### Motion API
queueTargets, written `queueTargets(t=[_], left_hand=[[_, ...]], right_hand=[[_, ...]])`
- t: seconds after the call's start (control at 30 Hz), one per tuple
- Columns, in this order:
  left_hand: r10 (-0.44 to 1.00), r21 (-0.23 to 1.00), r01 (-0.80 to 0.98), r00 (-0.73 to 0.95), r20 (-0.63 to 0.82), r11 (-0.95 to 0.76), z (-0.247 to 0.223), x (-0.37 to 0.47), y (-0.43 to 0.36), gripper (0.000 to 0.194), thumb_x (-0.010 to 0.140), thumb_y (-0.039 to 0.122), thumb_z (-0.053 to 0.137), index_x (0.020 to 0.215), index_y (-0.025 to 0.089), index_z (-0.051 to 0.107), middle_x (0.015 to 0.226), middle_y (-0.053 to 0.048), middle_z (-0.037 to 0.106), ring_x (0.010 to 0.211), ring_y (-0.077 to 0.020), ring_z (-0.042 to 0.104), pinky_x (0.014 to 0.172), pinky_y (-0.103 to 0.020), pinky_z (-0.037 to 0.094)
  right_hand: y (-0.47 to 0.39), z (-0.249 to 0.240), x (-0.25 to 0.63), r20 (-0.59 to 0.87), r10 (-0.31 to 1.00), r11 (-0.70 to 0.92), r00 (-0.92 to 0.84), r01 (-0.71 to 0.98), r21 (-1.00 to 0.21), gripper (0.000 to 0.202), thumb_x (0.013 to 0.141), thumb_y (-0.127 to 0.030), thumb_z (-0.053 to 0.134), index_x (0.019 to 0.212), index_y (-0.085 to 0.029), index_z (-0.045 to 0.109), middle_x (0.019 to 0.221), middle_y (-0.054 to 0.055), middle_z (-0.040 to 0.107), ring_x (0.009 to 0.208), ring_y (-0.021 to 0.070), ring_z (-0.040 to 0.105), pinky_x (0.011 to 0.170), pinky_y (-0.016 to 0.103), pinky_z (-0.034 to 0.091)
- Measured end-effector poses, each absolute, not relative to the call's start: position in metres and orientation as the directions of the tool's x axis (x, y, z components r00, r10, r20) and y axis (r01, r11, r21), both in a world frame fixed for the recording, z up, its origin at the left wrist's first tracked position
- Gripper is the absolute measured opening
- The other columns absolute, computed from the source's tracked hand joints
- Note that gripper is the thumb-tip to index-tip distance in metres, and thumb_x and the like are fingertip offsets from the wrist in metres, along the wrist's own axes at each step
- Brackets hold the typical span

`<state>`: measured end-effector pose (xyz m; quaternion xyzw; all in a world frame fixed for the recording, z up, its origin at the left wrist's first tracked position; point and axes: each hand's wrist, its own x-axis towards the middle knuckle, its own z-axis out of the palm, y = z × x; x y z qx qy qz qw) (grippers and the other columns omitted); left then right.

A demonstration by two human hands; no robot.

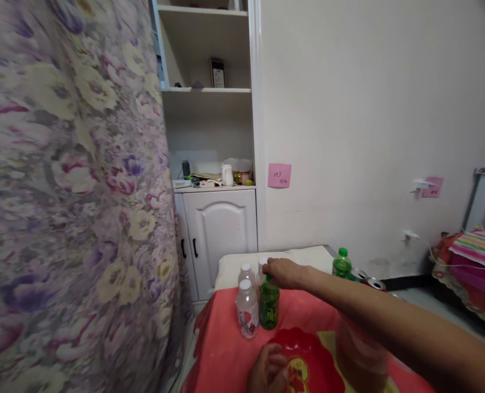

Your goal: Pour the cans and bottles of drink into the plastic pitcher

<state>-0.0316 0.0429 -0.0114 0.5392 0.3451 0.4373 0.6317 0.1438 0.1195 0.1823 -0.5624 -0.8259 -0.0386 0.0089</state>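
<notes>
My right hand reaches in from the right, its fingers closed around the top of a green plastic bottle, which is upright. Beside that bottle on the left stands a clear bottle with a white cap and a printed label. Another clear white-capped bottle is just behind it, and a third is partly hidden by my hand. At the bottom, my left hand has loosely bent fingers and nothing visible in it. It is at the left edge of a red scalloped plate with a yellow design.
A red cloth and a white cloth cover the table. Behind my right forearm stand a second green bottle and several cans. A blurred, pinkish see-through container is below the forearm. A floral curtain hangs at left.
</notes>
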Motion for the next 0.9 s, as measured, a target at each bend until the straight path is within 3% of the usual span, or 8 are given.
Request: queueTargets(t=[0.23, 0.37, 0.47, 0.53, 0.6, 0.73, 0.9], left_hand=[[0.938, 0.988, -0.149, 0.336, 0.087, -0.038, 0.004, -0.031, 0.035, 0.042, 0.060, 0.039, 0.085, 0.093, 0.019, 0.068, 0.077, -0.002, 0.070, 0.070, -0.0174, 0.066, 0.068, -0.027, 0.050], [0.958, 0.983, -0.128, 0.239, 0.156, -0.129, -0.006, -0.030, 0.040, 0.044, 0.067, 0.038, 0.076, 0.104, 0.017, 0.067, 0.085, -0.007, 0.073, 0.075, -0.0208, 0.069, 0.072, -0.030, 0.054], [0.955, 0.965, -0.021, 0.138, 0.261, -0.261, -0.017, -0.029, 0.044, 0.057, 0.068, 0.036, 0.072, 0.121, 0.017, 0.063, 0.117, -0.015, 0.073, 0.107, -0.0298, 0.069, 0.095, -0.040, 0.053], [0.944, 0.949, 0.040, 0.121, 0.307, -0.314, -0.018, -0.028, 0.044, 0.067, 0.065, 0.033, 0.073, 0.129, 0.018, 0.060, 0.139, -0.017, 0.063, 0.131, -0.0348, 0.056, 0.111, -0.046, 0.043], [0.940, 0.948, 0.049, 0.158, 0.302, -0.313, -0.012, -0.025, 0.039, 0.076, 0.060, 0.029, 0.077, 0.133, 0.019, 0.057, 0.147, -0.016, 0.057, 0.141, -0.0365, 0.047, 0.117, -0.047, 0.037], [0.931, 0.973, 0.018, 0.298, 0.213, -0.228, 0.005, -0.017, 0.025, 0.082, 0.054, 0.023, 0.082, 0.133, 0.018, 0.059, 0.134, -0.015, 0.068, 0.132, -0.0379, 0.055, 0.110, -0.044, 0.044], [0.942, 0.970, 0.091, 0.274, 0.194, -0.226, 0.013, -0.014, 0.021, 0.076, 0.050, 0.020, 0.082, 0.124, 0.019, 0.064, 0.124, -0.013, 0.072, 0.124, -0.0377, 0.060, 0.106, -0.042, 0.047]], right_hand=[[0.095, 0.195, 0.160, 0.093, 0.936, 0.338, -0.339, 0.941, 0.025, 0.030, 0.080, -0.012, 0.061, 0.108, -0.012, 0.070, 0.108, 0.017, 0.072, 0.092, 0.0255, 0.069, 0.070, 0.029, 0.045], [0.061, 0.217, 0.172, 0.149, 0.928, 0.348, -0.340, 0.937, -0.025, 0.033, 0.077, -0.011, 0.060, 0.110, -0.014, 0.068, 0.106, 0.013, 0.070, 0.086, 0.0224, 0.067, 0.069, 0.028, 0.042], [0.028, 0.228, 0.174, 0.180, 0.919, 0.367, -0.352, 0.928, -0.059, 0.031, 0.077, -0.013, 0.060, 0.107, -0.016, 0.068, 0.103, 0.010, 0.068, 0.083, 0.0196, 0.065, 0.069, 0.027, 0.042], [0.006, 0.231, 0.171, 0.196, 0.908, 0.394, -0.370, 0.913, -0.106, 0.027, 0.078, -0.014, 0.061, 0.104, -0.017, 0.068, 0.101, 0.008, 0.067, 0.082, 0.0182, 0.063, 0.070, 0.027, 0.043], [-0.013, 0.231, 0.168, 0.211, 0.900, 0.420, -0.381, 0.888, -0.187, 0.022, 0.079, -0.017, 0.063, 0.101, -0.018, 0.068, 0.099, 0.007, 0.067, 0.082, 0.0182, 0.061, 0.070, 0.027, 0.043], [-0.035, 0.223, 0.162, 0.230, 0.896, 0.438, -0.380, 0.841, -0.317, 0.018, 0.082, -0.018, 0.063, 0.100, -0.020, 0.067, 0.097, 0.005, 0.066, 0.079, 0.0181, 0.059, 0.071, 0.029, 0.044], [-0.040, 0.209, 0.164, 0.271, 0.918, 0.387, -0.290, 0.801, -0.456, 0.032, 0.086, -0.023, 0.066, 0.119, -0.023, 0.062, 0.111, 0.007, 0.066, 0.088, 0.0193, 0.062, 0.081, 0.032, 0.048]])
